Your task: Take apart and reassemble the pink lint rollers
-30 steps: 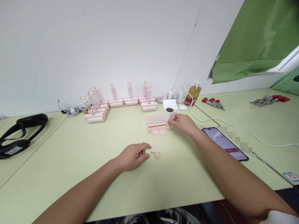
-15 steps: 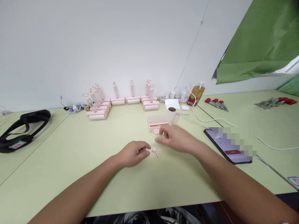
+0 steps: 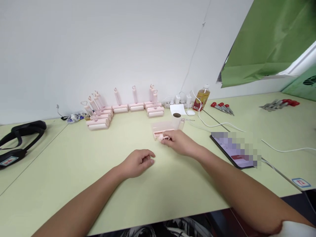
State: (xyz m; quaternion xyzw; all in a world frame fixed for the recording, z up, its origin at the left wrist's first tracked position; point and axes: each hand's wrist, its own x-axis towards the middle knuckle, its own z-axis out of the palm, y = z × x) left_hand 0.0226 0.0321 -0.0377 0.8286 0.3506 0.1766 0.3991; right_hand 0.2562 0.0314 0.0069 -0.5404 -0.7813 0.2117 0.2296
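Note:
My right hand (image 3: 180, 142) pinches a small pale pink heart-loop end piece (image 3: 161, 137) between thumb and fingers, just in front of an opened pink lint roller case (image 3: 155, 135). The case's clear cover (image 3: 160, 126) stands up behind it, and my fingers hide part of the case. Behind the hand, a white roll with a brown core (image 3: 176, 122) stands upright, with a clear tube handle (image 3: 181, 124) beside it. My left hand (image 3: 137, 163) rests on the table, fingers loosely curled and apart, holding nothing.
Several assembled pink lint rollers (image 3: 119, 108) line the wall. A drink bottle (image 3: 201, 98), red-handled tools (image 3: 222, 107), white cables and a phone (image 3: 232, 151) lie to the right. A black headset strap (image 3: 27, 128) is at the far left.
My right hand has picked up the heart-loop piece from the table and carried it up towards the opened case. The left hand stays in place; the view has shifted slightly right.

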